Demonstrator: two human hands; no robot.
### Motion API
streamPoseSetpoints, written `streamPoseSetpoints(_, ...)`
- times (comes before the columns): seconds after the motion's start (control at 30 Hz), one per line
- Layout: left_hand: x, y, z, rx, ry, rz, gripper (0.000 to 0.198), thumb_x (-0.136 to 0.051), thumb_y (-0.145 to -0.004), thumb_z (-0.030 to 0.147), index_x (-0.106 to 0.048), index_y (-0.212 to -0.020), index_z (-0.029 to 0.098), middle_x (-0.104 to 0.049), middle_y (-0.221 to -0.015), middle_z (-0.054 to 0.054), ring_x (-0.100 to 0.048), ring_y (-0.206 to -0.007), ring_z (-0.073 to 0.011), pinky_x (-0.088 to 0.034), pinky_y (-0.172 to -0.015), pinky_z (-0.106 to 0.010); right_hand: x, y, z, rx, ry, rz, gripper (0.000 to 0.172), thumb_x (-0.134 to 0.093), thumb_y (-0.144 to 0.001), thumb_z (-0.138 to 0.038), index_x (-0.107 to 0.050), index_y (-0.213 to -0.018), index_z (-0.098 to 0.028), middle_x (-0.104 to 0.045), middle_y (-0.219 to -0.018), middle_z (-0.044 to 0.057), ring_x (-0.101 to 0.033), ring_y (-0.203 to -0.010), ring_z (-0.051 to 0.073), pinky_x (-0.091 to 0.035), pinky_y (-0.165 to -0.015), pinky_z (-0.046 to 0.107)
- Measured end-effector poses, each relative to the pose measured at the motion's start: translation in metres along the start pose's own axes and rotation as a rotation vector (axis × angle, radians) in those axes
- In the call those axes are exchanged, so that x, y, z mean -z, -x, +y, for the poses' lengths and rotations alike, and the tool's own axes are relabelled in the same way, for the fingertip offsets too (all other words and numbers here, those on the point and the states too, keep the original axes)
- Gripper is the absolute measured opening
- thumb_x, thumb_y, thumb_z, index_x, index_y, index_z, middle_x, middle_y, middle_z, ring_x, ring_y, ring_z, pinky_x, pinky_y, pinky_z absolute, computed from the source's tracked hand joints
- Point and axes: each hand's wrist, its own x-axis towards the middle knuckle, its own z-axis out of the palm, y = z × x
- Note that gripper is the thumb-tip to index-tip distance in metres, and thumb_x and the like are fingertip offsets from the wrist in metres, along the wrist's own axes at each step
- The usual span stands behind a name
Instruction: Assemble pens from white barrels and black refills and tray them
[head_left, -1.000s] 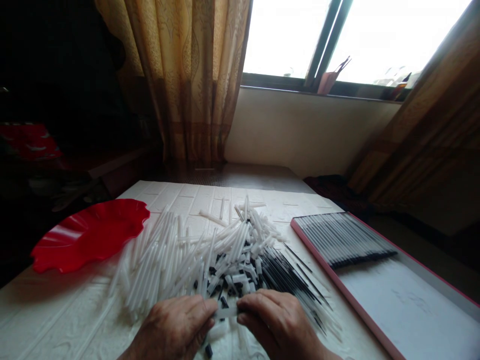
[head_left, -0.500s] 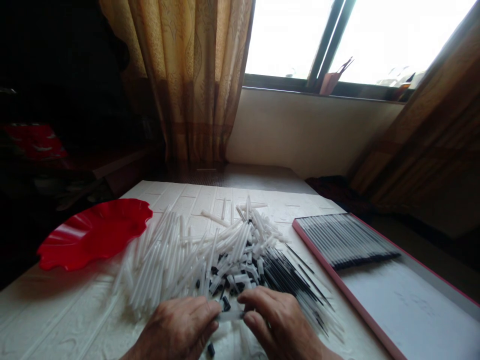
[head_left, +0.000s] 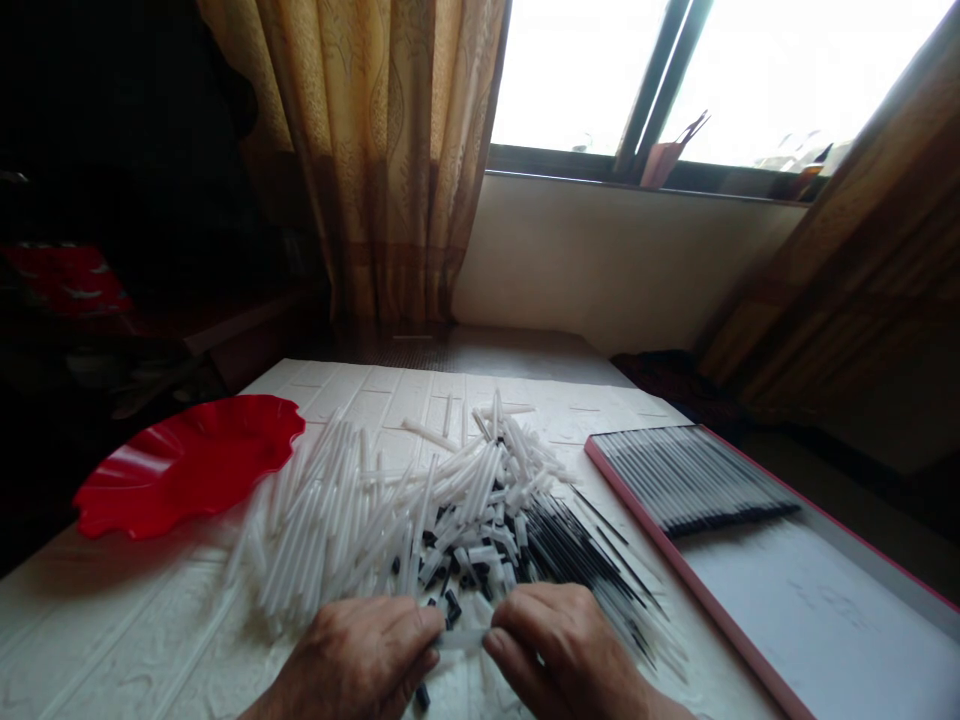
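Between my two hands, low in the middle of the head view, lies a short translucent tube. My left hand is closed on its left end, thumb and forefinger pinched. The fingers of my right hand are pressed together on its right end. Just beyond my fingers are small black caps and a heap of clear caps. Long clear tubes spread to the left of the heap. Thin black refills lie in a bundle beyond my right hand.
A red scalloped plate stands on the left of the white brick-patterned table cover. On the right is a pink-edged tray, with a row of assembled pens in its far part. Curtains and a window are behind.
My right hand's fingers have closed in on the tube's right end, where they were more spread before. My left hand has stayed nearly in place.
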Motion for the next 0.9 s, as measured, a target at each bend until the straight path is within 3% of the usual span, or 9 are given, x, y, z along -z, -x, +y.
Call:
streamPoseSetpoints(0.2, 0.001, 0.000, 0.001, 0.004, 0.004, 0.000, 0.023, -0.029, -0.106, 0.024, -0.052, -0.104, 0.022, -0.069, -0.074, 0.000, -0.071, -0.063, -0.0175, -0.054, -0.058, -0.023, -0.003, 0.002, 0.002, -0.028, -0.046, -0.023, 0.056, -0.022, -0.106, -0.039, -0.052, -0.062, -0.021, -0.056, -0.050, -0.001, -0.055, -0.044, 0.011, -0.032, -0.046, 0.024)
streamPoseSetpoints(0.27, 0.001, -0.001, 0.000, 0.002, 0.012, 0.012, 0.022, -0.030, -0.105, 0.024, -0.051, -0.104, 0.022, -0.069, -0.074, 0.000, -0.070, -0.062, -0.0174, -0.054, -0.057, -0.023, -0.001, 0.001, 0.001, -0.044, -0.088, -0.011, 0.046, -0.028, -0.104, -0.040, -0.056, -0.073, -0.020, -0.061, -0.056, -0.001, -0.058, -0.048, 0.011, -0.036, -0.049, 0.022)
streamPoseSetpoints(0.33, 0.002, -0.003, -0.001, 0.004, 0.013, 0.040, 0.022, -0.029, -0.105, 0.024, -0.051, -0.104, 0.022, -0.069, -0.073, 0.000, -0.070, -0.061, -0.0172, -0.054, -0.056, -0.023, 0.002, 0.000, 0.000, -0.057, -0.127, 0.012, 0.027, -0.041, -0.100, -0.035, -0.057, -0.086, -0.019, -0.064, -0.063, -0.001, -0.059, -0.050, 0.011, -0.040, -0.052, 0.020)
streamPoseSetpoints(0.43, 0.002, -0.004, -0.002, 0.000, 0.013, 0.062, 0.023, -0.028, -0.105, 0.025, -0.051, -0.104, 0.022, -0.069, -0.072, 0.000, -0.070, -0.060, -0.0168, -0.054, -0.055, -0.022, 0.005, -0.001, -0.001, -0.036, -0.150, 0.040, 0.009, -0.047, -0.095, -0.024, -0.053, -0.090, -0.020, -0.063, -0.066, -0.002, -0.058, -0.050, 0.010, -0.040, -0.052, 0.019)
streamPoseSetpoints(0.73, -0.001, 0.000, -0.001, 0.013, -0.004, 0.021, 0.022, -0.029, -0.105, 0.024, -0.052, -0.104, 0.022, -0.069, -0.074, 0.000, -0.071, -0.062, -0.0170, -0.055, -0.059, -0.023, 0.002, -0.002, -0.001, -0.014, -0.031, 0.034, 0.040, -0.034, -0.103, -0.035, -0.052, -0.070, -0.022, -0.058, -0.054, -0.002, -0.056, -0.046, 0.011, -0.034, -0.048, 0.022)
streamPoseSetpoints(0.9, 0.002, -0.003, -0.001, 0.014, -0.001, 0.043, 0.022, -0.029, -0.105, 0.023, -0.051, -0.104, 0.022, -0.070, -0.074, 0.001, -0.071, -0.062, -0.0165, -0.054, -0.057, -0.022, 0.006, -0.001, 0.000, -0.052, -0.124, -0.008, 0.007, -0.049, -0.093, -0.026, -0.052, -0.089, -0.021, -0.065, -0.065, -0.002, -0.060, -0.049, 0.011, -0.039, -0.050, 0.019)
